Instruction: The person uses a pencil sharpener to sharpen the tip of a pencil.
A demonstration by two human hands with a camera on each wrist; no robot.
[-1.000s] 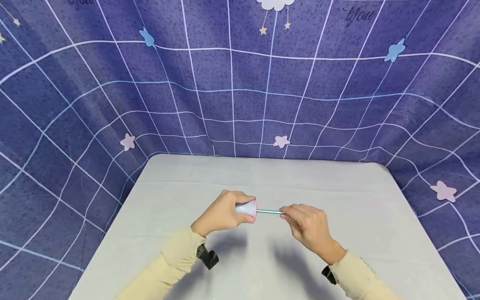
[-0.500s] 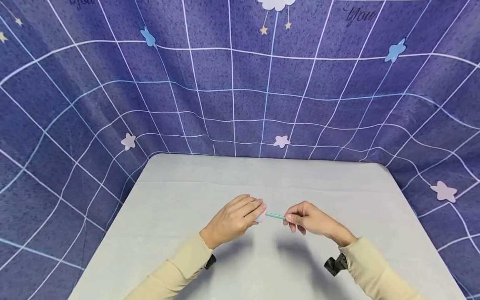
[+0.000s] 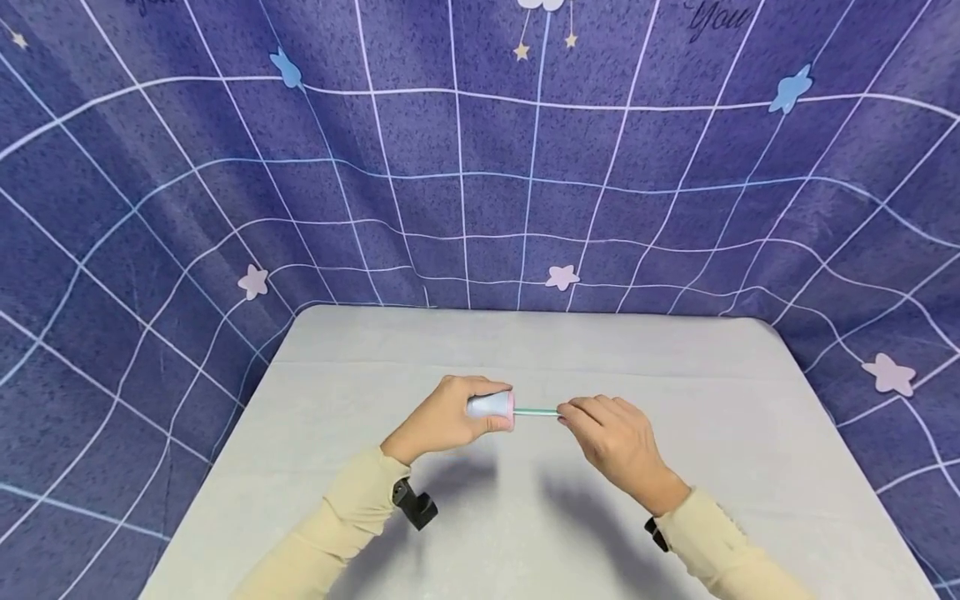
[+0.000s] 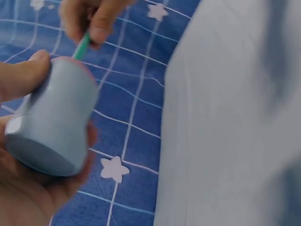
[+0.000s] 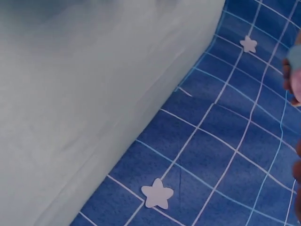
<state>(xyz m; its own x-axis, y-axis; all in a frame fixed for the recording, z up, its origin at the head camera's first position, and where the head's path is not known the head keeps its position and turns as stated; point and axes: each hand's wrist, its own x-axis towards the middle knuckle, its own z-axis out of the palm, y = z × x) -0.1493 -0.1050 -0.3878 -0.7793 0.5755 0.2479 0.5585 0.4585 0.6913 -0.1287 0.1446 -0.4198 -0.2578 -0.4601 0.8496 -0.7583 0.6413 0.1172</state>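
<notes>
In the head view my left hand point(image 3: 438, 423) grips a pale blue pencil sharpener point(image 3: 489, 406) with a narrowed waist and a pink rim, thumb and fingers on opposite sides. A thin green pencil point(image 3: 536, 412) runs from its pink end to my right hand point(image 3: 617, 442), whose fingertips pinch the pencil's other end. Both hands are raised over the table. Close up in the left wrist view, the sharpener point(image 4: 59, 113) is tilted and the pencil point(image 4: 82, 46) enters its top. In the right wrist view, only the sharpener's pink end point(image 5: 296, 84) and bits of fingers show at the right edge.
A white-covered table point(image 3: 360, 350) lies under the hands, with their shadows on it. Behind and at both sides hangs a purple-blue curtain point(image 3: 420, 208) with grid lines and stars. Black camera mounts point(image 3: 415, 504) sit at the wrists below the beige sleeves.
Both hands have turned back and forth in opposite directions about the pencil. The left rolled over the sharpener, then back with its thumb side down; the right rolled palm-inward, then back.
</notes>
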